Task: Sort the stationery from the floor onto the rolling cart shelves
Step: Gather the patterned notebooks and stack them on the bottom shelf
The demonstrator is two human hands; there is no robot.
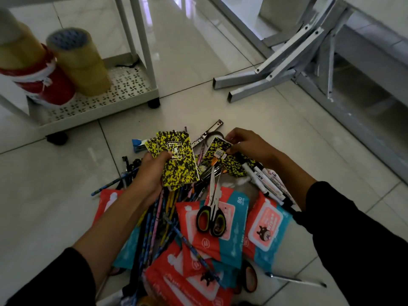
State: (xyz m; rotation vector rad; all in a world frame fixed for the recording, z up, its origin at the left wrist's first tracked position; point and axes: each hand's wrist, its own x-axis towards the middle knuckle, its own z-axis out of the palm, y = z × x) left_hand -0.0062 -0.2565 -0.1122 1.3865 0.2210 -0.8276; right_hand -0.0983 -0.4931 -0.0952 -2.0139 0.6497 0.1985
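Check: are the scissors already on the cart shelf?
No: the scissors lie on a wipes pack in the floor pile, while the cart shelf holds only tape rolls.

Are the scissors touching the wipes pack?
Touching. The head view shows the scissors lying flat on a wipes pack, their handles resting on its red and teal wrapper with no gap.

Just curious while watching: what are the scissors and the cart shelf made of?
The scissors look like shiny steel blades with black, yellow-lined handles, probably plastic. The cart shelf appears to be white painted metal, judging by its punched hole pattern, though plastic is possible.
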